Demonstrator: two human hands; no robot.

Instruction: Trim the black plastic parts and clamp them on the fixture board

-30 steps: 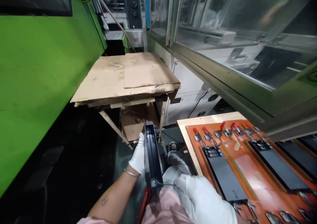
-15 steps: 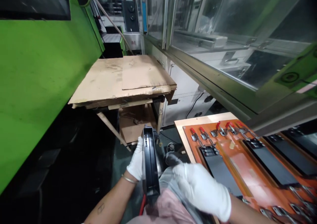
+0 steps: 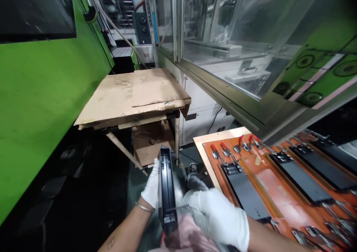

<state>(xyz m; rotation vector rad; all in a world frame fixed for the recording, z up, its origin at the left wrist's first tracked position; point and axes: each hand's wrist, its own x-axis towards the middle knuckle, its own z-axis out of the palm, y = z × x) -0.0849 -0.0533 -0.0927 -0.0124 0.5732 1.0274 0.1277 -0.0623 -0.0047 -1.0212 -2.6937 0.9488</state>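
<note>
A long, narrow black plastic part (image 3: 168, 181) with a hollow, ribbed inside stands tilted in front of my body. My left hand (image 3: 151, 185), in a white glove, grips it along its left side; the fingers behind it are hidden. To its right, my gloved right hand (image 3: 219, 216) is closed on a thin dark rod-like tool (image 3: 178, 208). The tool's tip reaches over the lower end of the black part; I cannot tell whether it touches. Motion blurs my right fingertips slightly.
On the right, an orange fixture board (image 3: 281, 203) carries red-handled toggle clamps (image 3: 223, 148) and several dark flat panels (image 3: 248, 196). A cardboard-covered table (image 3: 134, 92) stands ahead. A green machine (image 3: 36, 107) borders the left, a glazed machine enclosure (image 3: 217, 73) the right.
My right hand has moved left toward the black part, and the thin tool now lies over its lower end. My left hand keeps its hold. The view has shifted slightly.
</note>
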